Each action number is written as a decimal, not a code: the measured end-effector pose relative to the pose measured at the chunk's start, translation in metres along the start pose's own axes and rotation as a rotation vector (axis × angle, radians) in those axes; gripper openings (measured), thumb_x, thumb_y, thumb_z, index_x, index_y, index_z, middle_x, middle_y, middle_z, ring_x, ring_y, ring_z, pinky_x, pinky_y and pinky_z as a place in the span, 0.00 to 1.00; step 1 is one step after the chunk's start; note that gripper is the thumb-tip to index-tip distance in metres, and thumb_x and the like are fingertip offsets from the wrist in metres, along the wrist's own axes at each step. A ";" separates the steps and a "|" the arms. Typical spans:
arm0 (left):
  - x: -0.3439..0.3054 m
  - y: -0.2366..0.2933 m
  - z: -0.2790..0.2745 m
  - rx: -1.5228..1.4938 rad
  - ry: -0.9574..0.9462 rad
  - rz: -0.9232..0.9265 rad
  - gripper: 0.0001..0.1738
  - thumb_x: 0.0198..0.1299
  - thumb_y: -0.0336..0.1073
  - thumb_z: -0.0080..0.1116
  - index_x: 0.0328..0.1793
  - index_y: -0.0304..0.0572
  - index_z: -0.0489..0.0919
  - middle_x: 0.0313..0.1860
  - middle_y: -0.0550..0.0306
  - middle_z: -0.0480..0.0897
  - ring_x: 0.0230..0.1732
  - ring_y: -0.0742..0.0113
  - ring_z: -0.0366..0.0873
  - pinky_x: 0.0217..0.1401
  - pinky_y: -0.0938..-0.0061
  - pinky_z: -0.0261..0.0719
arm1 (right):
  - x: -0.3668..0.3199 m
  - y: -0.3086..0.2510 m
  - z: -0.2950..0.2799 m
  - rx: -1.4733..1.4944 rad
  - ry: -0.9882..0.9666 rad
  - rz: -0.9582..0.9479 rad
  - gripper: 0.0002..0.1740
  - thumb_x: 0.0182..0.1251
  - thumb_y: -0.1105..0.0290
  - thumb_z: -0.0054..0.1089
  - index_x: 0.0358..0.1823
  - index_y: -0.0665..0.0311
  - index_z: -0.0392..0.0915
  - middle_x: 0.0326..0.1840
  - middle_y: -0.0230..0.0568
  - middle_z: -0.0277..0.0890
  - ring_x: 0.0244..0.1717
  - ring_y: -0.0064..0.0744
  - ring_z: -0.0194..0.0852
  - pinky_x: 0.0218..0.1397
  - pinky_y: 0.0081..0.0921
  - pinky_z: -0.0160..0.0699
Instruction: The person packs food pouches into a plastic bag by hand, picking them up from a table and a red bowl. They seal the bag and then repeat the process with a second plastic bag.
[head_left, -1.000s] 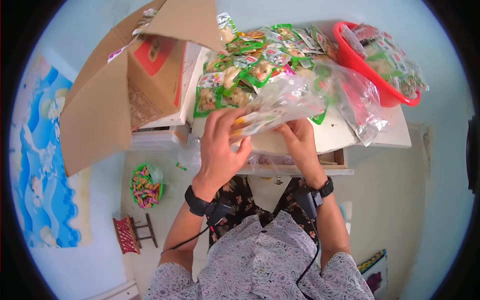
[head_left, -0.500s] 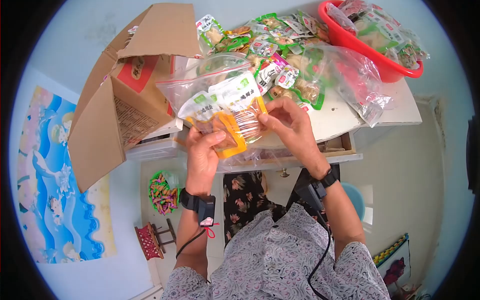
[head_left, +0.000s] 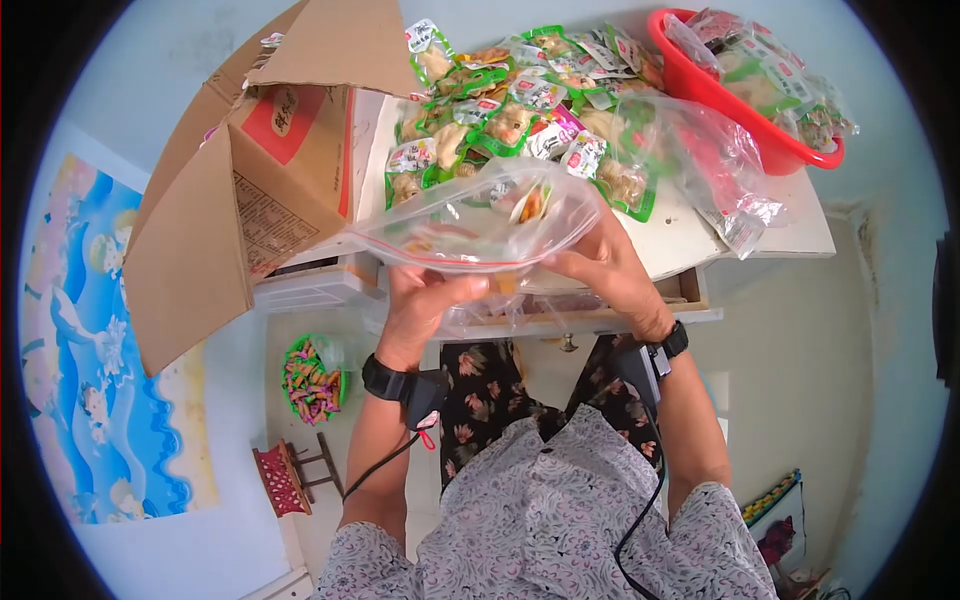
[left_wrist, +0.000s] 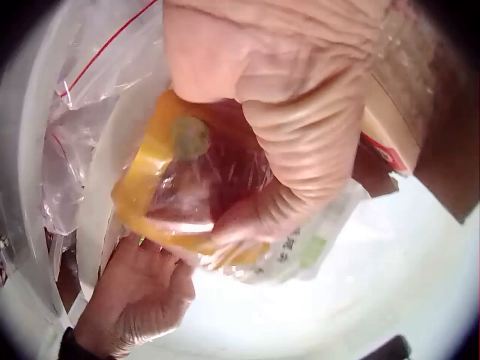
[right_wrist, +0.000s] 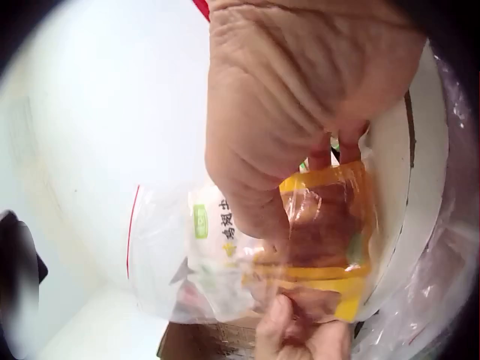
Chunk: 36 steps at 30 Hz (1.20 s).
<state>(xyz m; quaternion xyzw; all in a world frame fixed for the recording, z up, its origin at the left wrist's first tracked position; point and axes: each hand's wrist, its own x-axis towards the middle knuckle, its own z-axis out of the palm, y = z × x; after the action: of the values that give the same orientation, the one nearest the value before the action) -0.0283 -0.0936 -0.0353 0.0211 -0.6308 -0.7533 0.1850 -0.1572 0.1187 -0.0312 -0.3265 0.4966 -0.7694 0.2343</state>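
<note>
In the head view we see a rather bright and even light, slightly bluish on the walls [head_left: 890,240], with soft shadows. The lens bends the room strongly, and black curved borders close both sides. On the clear bag [head_left: 470,215] we notice small white reflections. In both wrist views the picture is softer and the corners are dark. There the white surface [left_wrist: 375,277] is so bright that its detail is almost lost, and in the left one the packet's print [left_wrist: 289,247] looks blurred.
</note>
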 end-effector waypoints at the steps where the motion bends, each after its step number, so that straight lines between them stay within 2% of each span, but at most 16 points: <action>1: 0.004 0.004 0.004 0.023 0.042 0.029 0.19 0.55 0.23 0.73 0.54 0.32 0.85 0.49 0.56 0.88 0.49 0.72 0.86 0.53 0.74 0.84 | 0.001 -0.003 0.000 -0.066 0.012 -0.023 0.43 0.65 0.72 0.77 0.79 0.64 0.63 0.62 0.35 0.79 0.69 0.33 0.76 0.76 0.36 0.69; 2: 0.008 0.011 0.011 0.047 0.086 0.057 0.17 0.56 0.23 0.73 0.53 0.32 0.85 0.48 0.56 0.89 0.47 0.72 0.86 0.52 0.74 0.84 | 0.003 -0.008 0.002 -0.130 0.023 -0.044 0.43 0.64 0.72 0.77 0.79 0.64 0.64 0.62 0.35 0.79 0.70 0.32 0.76 0.75 0.35 0.70; 3: 0.013 0.018 0.024 -0.007 0.144 0.154 0.13 0.57 0.22 0.72 0.49 0.31 0.87 0.42 0.57 0.90 0.44 0.74 0.87 0.52 0.75 0.84 | 0.004 -0.011 0.003 -0.194 0.031 -0.064 0.43 0.64 0.71 0.78 0.79 0.64 0.65 0.62 0.35 0.79 0.70 0.32 0.76 0.74 0.34 0.71; 6: 0.013 0.013 0.022 0.071 0.161 0.122 0.12 0.57 0.22 0.73 0.48 0.32 0.88 0.39 0.58 0.90 0.42 0.74 0.87 0.51 0.76 0.85 | 0.010 -0.008 -0.005 -0.583 0.066 -0.008 0.34 0.63 0.73 0.78 0.71 0.65 0.76 0.60 0.35 0.81 0.61 0.28 0.79 0.63 0.30 0.78; 9: 0.016 0.001 0.021 0.140 0.293 0.162 0.10 0.56 0.23 0.75 0.44 0.32 0.89 0.38 0.58 0.90 0.41 0.73 0.87 0.50 0.76 0.85 | 0.016 0.009 -0.006 -0.145 0.105 -0.011 0.27 0.62 0.74 0.78 0.63 0.67 0.82 0.53 0.34 0.82 0.48 0.24 0.77 0.50 0.27 0.78; 12: 0.019 -0.009 -0.013 0.299 0.095 0.075 0.13 0.57 0.25 0.75 0.48 0.31 0.88 0.43 0.56 0.91 0.43 0.71 0.88 0.51 0.75 0.86 | 0.022 0.009 -0.019 -0.475 0.061 -0.021 0.28 0.61 0.74 0.78 0.64 0.66 0.81 0.49 0.34 0.83 0.42 0.21 0.73 0.45 0.26 0.75; 15: 0.016 0.001 -0.009 0.193 0.096 0.051 0.16 0.58 0.25 0.75 0.53 0.29 0.86 0.48 0.55 0.91 0.45 0.70 0.89 0.51 0.72 0.87 | 0.025 -0.004 -0.017 -0.466 0.031 -0.089 0.27 0.62 0.74 0.78 0.63 0.66 0.81 0.47 0.34 0.85 0.42 0.20 0.75 0.45 0.24 0.75; 18: 0.016 0.020 0.010 0.145 0.078 0.051 0.11 0.58 0.27 0.72 0.45 0.27 0.89 0.42 0.49 0.92 0.43 0.66 0.90 0.53 0.72 0.86 | 0.027 -0.013 -0.022 -0.558 -0.078 -0.058 0.26 0.62 0.74 0.77 0.63 0.66 0.81 0.47 0.32 0.86 0.42 0.18 0.76 0.47 0.23 0.75; 21: 0.015 0.007 0.006 0.131 0.091 0.087 0.17 0.57 0.27 0.73 0.52 0.26 0.87 0.45 0.49 0.92 0.45 0.66 0.90 0.52 0.72 0.87 | 0.019 -0.006 -0.022 -0.437 -0.007 -0.007 0.26 0.62 0.75 0.76 0.63 0.68 0.81 0.49 0.31 0.87 0.43 0.18 0.77 0.50 0.23 0.77; 24: 0.015 0.018 0.004 0.191 0.028 0.074 0.20 0.60 0.25 0.74 0.58 0.29 0.85 0.49 0.54 0.90 0.49 0.72 0.87 0.54 0.75 0.85 | 0.016 -0.008 -0.021 -0.446 -0.016 0.040 0.26 0.62 0.76 0.75 0.63 0.68 0.81 0.50 0.33 0.88 0.47 0.21 0.79 0.54 0.24 0.78; 27: 0.020 0.045 0.018 0.227 0.109 0.215 0.18 0.61 0.26 0.73 0.57 0.31 0.86 0.47 0.57 0.90 0.49 0.74 0.86 0.53 0.75 0.85 | 0.026 -0.023 -0.018 -0.543 -0.040 0.058 0.26 0.61 0.77 0.75 0.62 0.67 0.82 0.51 0.34 0.88 0.52 0.24 0.81 0.58 0.26 0.80; 29: 0.028 0.048 0.011 0.246 0.047 0.240 0.15 0.62 0.27 0.73 0.55 0.32 0.87 0.46 0.59 0.90 0.49 0.74 0.86 0.53 0.76 0.84 | 0.032 -0.035 -0.016 -0.625 -0.055 0.067 0.24 0.62 0.77 0.75 0.62 0.67 0.83 0.51 0.34 0.88 0.53 0.25 0.82 0.59 0.27 0.80; 32: 0.033 0.063 0.014 0.314 0.049 0.201 0.12 0.64 0.29 0.71 0.53 0.33 0.88 0.46 0.60 0.90 0.49 0.73 0.86 0.55 0.75 0.84 | 0.045 -0.053 -0.006 -0.570 -0.102 -0.131 0.20 0.66 0.74 0.75 0.59 0.66 0.86 0.50 0.32 0.89 0.50 0.24 0.81 0.57 0.27 0.80; 33: 0.033 0.067 0.015 0.342 0.065 0.174 0.11 0.66 0.29 0.70 0.52 0.33 0.89 0.46 0.60 0.90 0.49 0.73 0.86 0.55 0.74 0.83 | 0.049 -0.064 -0.004 -0.635 -0.088 -0.117 0.14 0.69 0.70 0.74 0.54 0.64 0.89 0.47 0.31 0.89 0.47 0.21 0.80 0.56 0.26 0.80; 36: 0.046 0.067 0.009 0.233 -0.024 0.289 0.15 0.73 0.36 0.65 0.57 0.33 0.86 0.52 0.50 0.90 0.50 0.65 0.89 0.55 0.72 0.88 | 0.060 -0.081 -0.008 -0.588 -0.110 -0.138 0.11 0.71 0.68 0.73 0.51 0.63 0.90 0.43 0.31 0.88 0.45 0.19 0.79 0.55 0.24 0.79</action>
<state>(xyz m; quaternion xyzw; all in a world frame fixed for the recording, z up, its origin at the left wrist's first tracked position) -0.0564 -0.1086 0.0398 -0.0576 -0.7122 -0.6410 0.2802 -0.2071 0.1145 0.0566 -0.4544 0.6612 -0.5879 0.1035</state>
